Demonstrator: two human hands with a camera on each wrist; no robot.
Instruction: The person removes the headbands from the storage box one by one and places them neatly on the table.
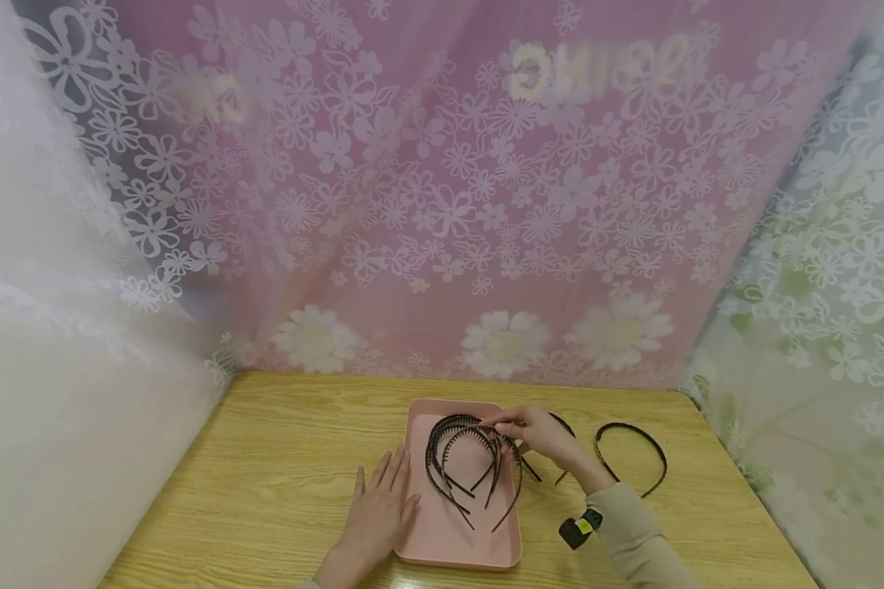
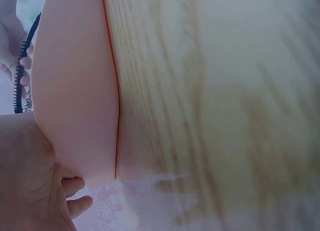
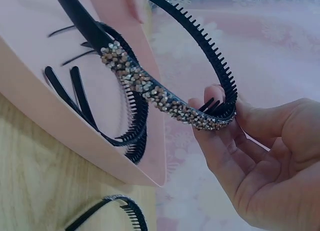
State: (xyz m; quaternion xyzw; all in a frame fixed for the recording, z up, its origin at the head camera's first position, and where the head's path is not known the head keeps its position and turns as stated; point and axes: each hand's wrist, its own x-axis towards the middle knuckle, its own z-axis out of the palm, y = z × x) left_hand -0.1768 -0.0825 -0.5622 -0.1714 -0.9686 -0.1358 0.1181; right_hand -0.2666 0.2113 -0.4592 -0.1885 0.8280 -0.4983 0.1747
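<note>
My right hand (image 1: 541, 433) pinches a black toothed headband (image 3: 162, 97) by its curved top, over the upper right part of a pink tray (image 1: 457, 550). Sparkling stones cover the headband's outer side, and a row of comb teeth lines the inside. Several more black headbands (image 1: 433, 466) lie overlapping in the tray below. My left hand (image 1: 378, 515) lies along the tray's left side, fingers extended; the left wrist view has this hand (image 2: 30, 176) against the tray's outer wall (image 2: 75, 91).
Right of the tray, one headband (image 1: 665, 465) lies on the wooden table (image 1: 280, 474). Another headband (image 1: 566, 424) is partly hidden behind the right wrist. Flower-patterned curtains (image 1: 442, 204) hang at the back and both sides.
</note>
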